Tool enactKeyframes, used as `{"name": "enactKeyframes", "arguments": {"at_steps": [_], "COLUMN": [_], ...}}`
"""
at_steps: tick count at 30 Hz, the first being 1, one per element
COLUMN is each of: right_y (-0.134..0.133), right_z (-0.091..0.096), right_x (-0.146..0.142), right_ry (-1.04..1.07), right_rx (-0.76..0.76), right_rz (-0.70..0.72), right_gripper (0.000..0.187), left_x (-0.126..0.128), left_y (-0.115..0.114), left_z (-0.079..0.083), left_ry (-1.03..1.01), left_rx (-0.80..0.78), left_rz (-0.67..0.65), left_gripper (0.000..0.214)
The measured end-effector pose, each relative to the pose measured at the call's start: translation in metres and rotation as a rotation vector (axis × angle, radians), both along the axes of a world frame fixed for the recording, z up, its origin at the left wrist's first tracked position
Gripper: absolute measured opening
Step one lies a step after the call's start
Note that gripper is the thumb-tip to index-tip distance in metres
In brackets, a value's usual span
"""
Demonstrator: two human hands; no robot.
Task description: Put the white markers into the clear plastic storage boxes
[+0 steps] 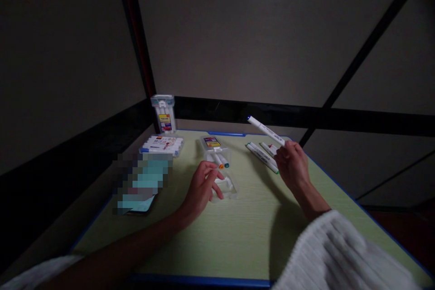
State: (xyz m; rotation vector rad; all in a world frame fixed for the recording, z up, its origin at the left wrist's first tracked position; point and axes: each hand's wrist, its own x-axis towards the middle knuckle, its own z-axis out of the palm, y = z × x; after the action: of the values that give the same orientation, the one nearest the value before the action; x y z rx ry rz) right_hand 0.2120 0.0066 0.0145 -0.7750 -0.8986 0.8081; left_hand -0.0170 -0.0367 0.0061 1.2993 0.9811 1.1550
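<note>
My right hand (292,163) grips a white marker (267,130) with a blue tip end, raised above the table and tilted up to the left. Fingers apart, my left hand (202,185) hovers beside the clear lid (228,186) of a marker case. Just behind it lies the clear plastic case (208,144), open toward me, with an orange-ended marker (219,161) and a teal-ended marker (224,161) inside. Under and left of my right hand, green-ended markers (261,157) and a red-ended marker (268,147) rest on the table.
An upright clear case of markers (164,115) stands at the back left corner. In front of it is a flat pack of markers (162,145). A pixelated phone-like device (144,186) lies on the left. The table (204,249) has blue edges, with walls behind and at left.
</note>
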Motion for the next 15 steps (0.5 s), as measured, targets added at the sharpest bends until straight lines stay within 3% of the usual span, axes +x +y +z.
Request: {"name": "enactKeyframes", "arguments": {"at_steps": [10, 15], "right_y": [-0.017, -0.02], "right_z": [0.003, -0.001], "right_x": [-0.027, -0.038], "right_ry": [0.062, -0.029], "right_rx": [-0.06, -0.089], "right_rz": [0.307, 0.349], "right_gripper": [0.027, 0.026], "left_x": [-0.002, 0.001], "left_y": [0.004, -0.002], "left_z": [-0.005, 0.001], "left_ry": [-0.162, -0.118], "left_rx": [0.026, 0.028], "left_rz": [-0.117, -0.095], "left_gripper": [0.035, 0.033]}}
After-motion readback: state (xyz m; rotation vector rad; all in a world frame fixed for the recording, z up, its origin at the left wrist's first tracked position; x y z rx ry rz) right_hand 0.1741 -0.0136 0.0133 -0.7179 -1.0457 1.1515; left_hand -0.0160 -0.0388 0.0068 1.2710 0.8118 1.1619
